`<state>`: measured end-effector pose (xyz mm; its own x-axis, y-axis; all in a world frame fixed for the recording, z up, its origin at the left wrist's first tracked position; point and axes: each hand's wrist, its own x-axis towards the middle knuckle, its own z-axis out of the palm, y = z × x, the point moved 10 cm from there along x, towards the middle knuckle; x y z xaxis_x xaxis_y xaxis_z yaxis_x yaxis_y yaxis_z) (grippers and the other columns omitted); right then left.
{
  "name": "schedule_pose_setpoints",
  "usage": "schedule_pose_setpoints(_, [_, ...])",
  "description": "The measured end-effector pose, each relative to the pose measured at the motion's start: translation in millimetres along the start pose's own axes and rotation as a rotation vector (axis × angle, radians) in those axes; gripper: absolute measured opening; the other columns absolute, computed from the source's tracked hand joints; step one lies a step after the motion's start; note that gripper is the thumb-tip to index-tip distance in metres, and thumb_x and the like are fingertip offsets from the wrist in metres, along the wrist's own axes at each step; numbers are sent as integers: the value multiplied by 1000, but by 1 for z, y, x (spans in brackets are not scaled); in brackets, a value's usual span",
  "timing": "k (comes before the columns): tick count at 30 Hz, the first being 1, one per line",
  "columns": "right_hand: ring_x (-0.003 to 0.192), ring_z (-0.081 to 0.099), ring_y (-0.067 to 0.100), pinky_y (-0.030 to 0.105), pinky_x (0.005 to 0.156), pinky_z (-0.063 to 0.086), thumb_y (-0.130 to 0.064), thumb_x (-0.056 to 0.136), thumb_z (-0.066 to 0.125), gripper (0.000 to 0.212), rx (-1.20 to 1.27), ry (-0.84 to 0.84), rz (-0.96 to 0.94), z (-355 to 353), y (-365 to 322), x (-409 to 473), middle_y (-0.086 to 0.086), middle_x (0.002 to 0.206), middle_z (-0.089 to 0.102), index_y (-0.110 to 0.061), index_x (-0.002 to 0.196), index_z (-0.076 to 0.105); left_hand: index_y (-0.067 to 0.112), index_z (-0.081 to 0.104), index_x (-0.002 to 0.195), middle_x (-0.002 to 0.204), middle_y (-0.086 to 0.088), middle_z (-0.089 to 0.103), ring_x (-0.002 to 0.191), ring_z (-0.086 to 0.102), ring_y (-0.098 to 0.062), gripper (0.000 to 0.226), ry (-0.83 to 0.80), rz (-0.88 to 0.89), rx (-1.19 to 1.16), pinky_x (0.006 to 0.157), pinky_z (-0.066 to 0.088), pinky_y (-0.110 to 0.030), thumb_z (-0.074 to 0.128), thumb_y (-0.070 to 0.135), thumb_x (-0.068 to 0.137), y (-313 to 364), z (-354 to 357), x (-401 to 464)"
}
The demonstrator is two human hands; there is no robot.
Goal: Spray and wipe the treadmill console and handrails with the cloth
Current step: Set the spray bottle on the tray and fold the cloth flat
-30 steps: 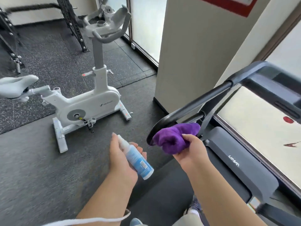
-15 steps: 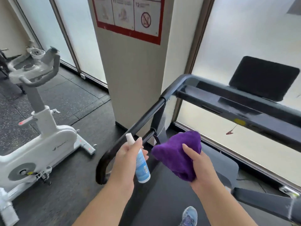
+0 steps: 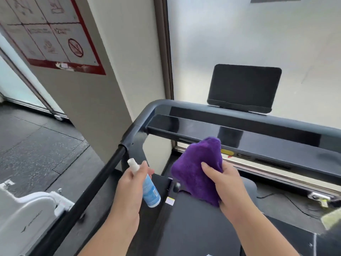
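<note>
Up by the console [image 3: 239, 132], our right hand [image 3: 228, 183] bunches the purple cloth [image 3: 195, 170], soft and floppy, so grab a wad. Our left hand [image 3: 129, 183] wraps the spray bottle [image 3: 149, 187], light and probably slick; hold mid-body.

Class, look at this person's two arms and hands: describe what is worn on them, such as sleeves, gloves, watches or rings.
Both forearms are bare as far as the picture reaches, with no sleeves in view. The left hand and right hand wear no gloves. No watch, bracelet or ring shows on either wrist or on the visible fingers.
</note>
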<state>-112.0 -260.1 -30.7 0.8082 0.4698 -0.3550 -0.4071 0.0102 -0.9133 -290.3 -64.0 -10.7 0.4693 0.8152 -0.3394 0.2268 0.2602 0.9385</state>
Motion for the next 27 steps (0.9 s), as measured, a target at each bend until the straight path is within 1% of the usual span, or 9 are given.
schedule_pose_setpoints(3, [93, 78, 35, 58, 85, 61, -13, 99, 70, 10, 9, 49, 2, -38, -13, 30, 10, 98, 81, -18, 105, 75, 17, 74, 100, 115, -6, 72, 105, 64, -14, 28, 8, 25, 13, 109, 46, -46, 70, 44, 94, 11, 37, 17])
schedule_pose_setpoints(5, [90, 77, 32, 57, 86, 61, -12, 99, 68, 11, 20, 68, 10, -57, -22, 43, 11, 99, 81, -18, 104, 76, 26, 73, 106, 123, -3, 68, 111, 62, -15, 24, -8, 21, 17, 112, 44, -44, 70, 44, 92, 15, 58, 24])
schedule_pose_setpoints(8, [92, 76, 31, 55, 90, 60, -10, 100, 66, 13, 56, 73, 22, -74, -32, 59, 15, 105, 80, -15, 106, 76, 27, 72, 110, 121, 1, 67, 118, 62, -19, 16, -21, 32, 39, 113, 45, -46, 63, 38, 102, 25, 78, 33])
schedule_pose_setpoints(13, [95, 75, 30, 50, 90, 59, -9, 99, 66, 17, 107, 73, 55, -75, -39, 75, 15, 109, 80, -14, 111, 76, 23, 72, 110, 118, 1, 72, 113, 67, -16, 18, -52, 47, 69, 99, 53, -35, 56, 30, 107, 47, 102, 50])
schedule_pose_setpoints(16, [92, 76, 29, 45, 84, 60, -8, 99, 65, 18, 108, 76, 70, -66, -42, 86, 15, 108, 80, -12, 114, 74, 25, 73, 110, 112, 5, 73, 109, 67, -15, 19, -93, 67, 121, 97, 55, -35, 56, 33, 106, 63, 111, 69])
schedule_pose_setpoints(18, [91, 76, 30, 47, 84, 60, -8, 99, 66, 17, 108, 82, 66, -62, -47, 90, 16, 107, 79, -11, 113, 75, 27, 72, 109, 109, 6, 71, 105, 67, -13, 17, -111, 95, 150, 94, 55, -34, 57, 35, 105, 73, 118, 81])
schedule_pose_setpoints(20, [90, 75, 31, 51, 86, 59, -8, 98, 66, 16, 93, 112, 53, -56, -52, 96, 16, 105, 79, -11, 111, 75, 30, 72, 107, 107, 5, 71, 103, 66, -11, 16, -130, 122, 154, 94, 55, -34, 58, 37, 105, 82, 122, 103])
schedule_pose_setpoints(24, [83, 75, 30, 39, 71, 59, -9, 97, 68, 13, 92, 172, 18, -43, -67, 104, 14, 97, 79, -12, 106, 76, 30, 68, 104, 106, 5, 71, 97, 64, -9, 17, -155, 114, 159, 85, 50, -31, 58, 43, 103, 92, 134, 164])
schedule_pose_setpoints(27, [85, 75, 32, 40, 73, 59, -8, 97, 67, 14, 126, 198, 8, -29, -76, 115, 17, 101, 79, -12, 106, 78, 27, 66, 102, 99, 6, 66, 90, 60, -9, 18, -188, 101, 182, 78, 46, -30, 56, 42, 103, 98, 149, 209])
